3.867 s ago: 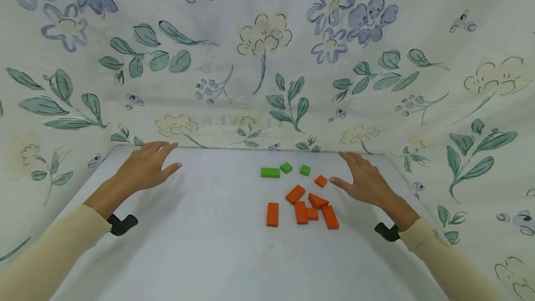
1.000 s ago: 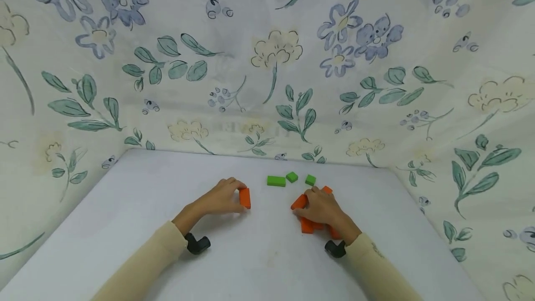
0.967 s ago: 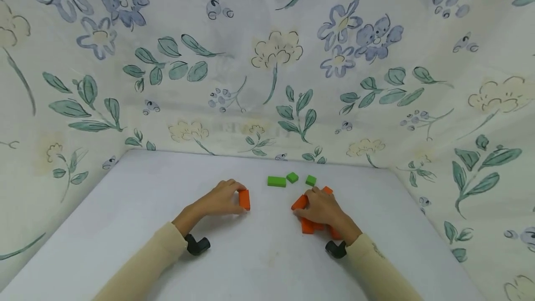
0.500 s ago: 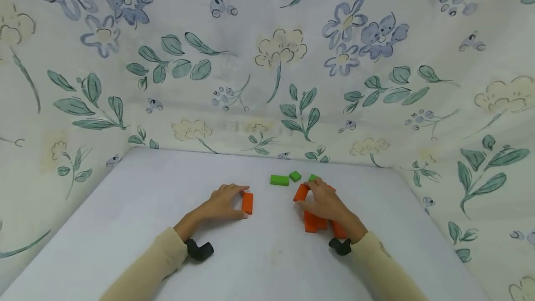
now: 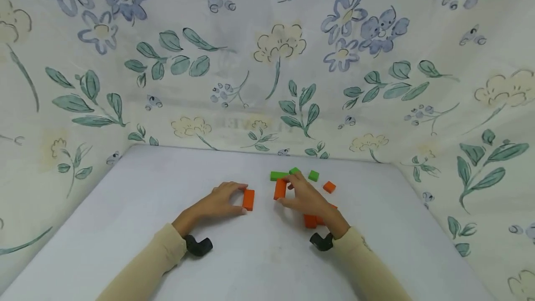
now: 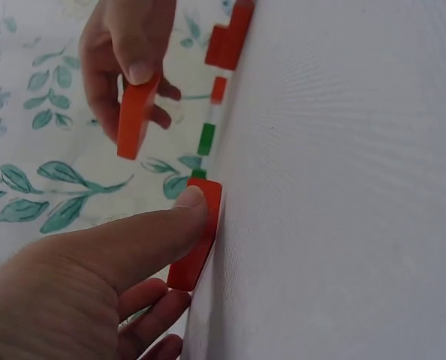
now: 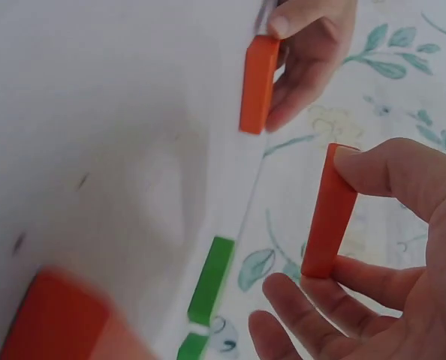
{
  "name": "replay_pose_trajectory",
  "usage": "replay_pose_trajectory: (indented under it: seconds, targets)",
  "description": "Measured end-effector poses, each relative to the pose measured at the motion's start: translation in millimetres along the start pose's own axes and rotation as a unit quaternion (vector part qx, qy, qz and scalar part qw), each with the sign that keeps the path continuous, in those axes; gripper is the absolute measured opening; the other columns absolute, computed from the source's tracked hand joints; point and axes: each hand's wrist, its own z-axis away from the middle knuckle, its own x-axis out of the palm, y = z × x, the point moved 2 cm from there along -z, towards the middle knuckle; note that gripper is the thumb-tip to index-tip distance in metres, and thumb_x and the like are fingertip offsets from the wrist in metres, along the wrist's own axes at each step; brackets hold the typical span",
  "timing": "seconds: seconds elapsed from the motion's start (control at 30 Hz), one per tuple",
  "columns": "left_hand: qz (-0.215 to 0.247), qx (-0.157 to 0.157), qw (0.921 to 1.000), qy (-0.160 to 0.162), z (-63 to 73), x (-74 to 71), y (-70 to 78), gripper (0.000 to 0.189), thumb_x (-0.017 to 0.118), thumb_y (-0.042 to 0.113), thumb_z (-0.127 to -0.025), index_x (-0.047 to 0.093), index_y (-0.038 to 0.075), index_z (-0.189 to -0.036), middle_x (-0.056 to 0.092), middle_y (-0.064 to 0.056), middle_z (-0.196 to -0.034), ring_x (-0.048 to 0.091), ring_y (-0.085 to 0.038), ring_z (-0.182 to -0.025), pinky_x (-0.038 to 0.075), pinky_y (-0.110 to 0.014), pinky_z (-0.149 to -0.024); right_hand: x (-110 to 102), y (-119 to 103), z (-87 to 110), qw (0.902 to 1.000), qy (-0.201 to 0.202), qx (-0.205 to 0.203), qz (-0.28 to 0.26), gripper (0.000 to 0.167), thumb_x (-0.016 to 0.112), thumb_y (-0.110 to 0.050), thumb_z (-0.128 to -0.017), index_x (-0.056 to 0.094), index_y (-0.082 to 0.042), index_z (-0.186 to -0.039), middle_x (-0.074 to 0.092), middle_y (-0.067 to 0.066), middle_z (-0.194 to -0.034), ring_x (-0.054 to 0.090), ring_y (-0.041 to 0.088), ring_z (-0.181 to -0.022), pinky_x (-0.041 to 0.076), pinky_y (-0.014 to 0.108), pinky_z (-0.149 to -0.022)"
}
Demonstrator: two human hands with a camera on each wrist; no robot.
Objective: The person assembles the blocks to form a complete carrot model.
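On the white table, my left hand point(image 5: 217, 201) has thumb and fingertips at the two ends of an orange rectangular block point(image 5: 249, 200); in the left wrist view the thumb lies against this block point(image 6: 197, 236). To the right of it, my right hand point(image 5: 305, 196) pinches a second orange rectangular block point(image 5: 280, 189) end to end between thumb and fingers. That second block point(image 7: 330, 214) is raised off the table in the right wrist view. From the head camera it slightly overlaps a green rectangular block point(image 5: 277, 176) lying behind.
Two small green blocks, one of them a cube point(image 5: 314, 176), lie at the back, with a small orange block point(image 5: 329, 187) to their right. Several orange blocks point(image 5: 310, 221) sit partly hidden under my right forearm. A flower-patterned cloth point(image 5: 234, 120) rises behind the table.
Over the earlier frames my left hand carried its orange block to the left and put it down. My right hand has since taken an orange block from the cluster and moved it left.
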Motion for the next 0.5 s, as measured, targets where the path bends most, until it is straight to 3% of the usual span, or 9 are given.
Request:
replay_pose_trajectory:
  seconds: [0.27, 0.4, 0.5]
  targets:
    - [-0.008, 0.019, 0.9998, -0.007, -3.0, 1.8, 1.5, 0.061, 0.076, 0.039, -0.087, 0.055, 0.020, -0.140, 0.056, -0.001, -0.141, 0.044, -0.027, -0.136, 0.031, -0.056, -0.111, 17.3, -11.4, -12.6, 0.9980, -0.031, -0.023, -0.050, 0.058, 0.076, -0.020, -0.088, 0.050, 0.001, -0.137, 0.049, 0.012, -0.126, 0.063, 0.025, -0.108, 0.057, 0.036, -0.089]
    - [-0.010, 0.020, 0.9997, 0.001, -3.3, 0.4, 0.2, 0.060, 0.076, 0.040, -0.087, 0.055, 0.020, -0.140, 0.056, -0.002, -0.141, 0.044, -0.028, -0.136, 0.031, -0.059, -0.110, 29.7, -14.2, -20.3, 0.9976, -0.052, -0.016, -0.043, 0.057, 0.074, -0.021, -0.089, 0.051, 0.000, -0.137, 0.047, 0.013, -0.132, 0.060, 0.024, -0.110, 0.055, 0.037, -0.091]
    - [-0.007, 0.018, 0.9998, 0.002, -0.7, 2.4, -2.6, 0.061, 0.076, 0.042, -0.086, 0.056, 0.021, -0.140, 0.056, -0.003, -0.142, 0.043, -0.029, -0.136, 0.031, -0.060, -0.109, 44.6, -11.7, -22.9, 0.9980, -0.060, -0.019, -0.012, 0.057, 0.076, -0.024, -0.088, 0.053, -0.001, -0.135, 0.051, 0.012, -0.126, 0.058, 0.022, -0.108, 0.054, 0.035, -0.091]
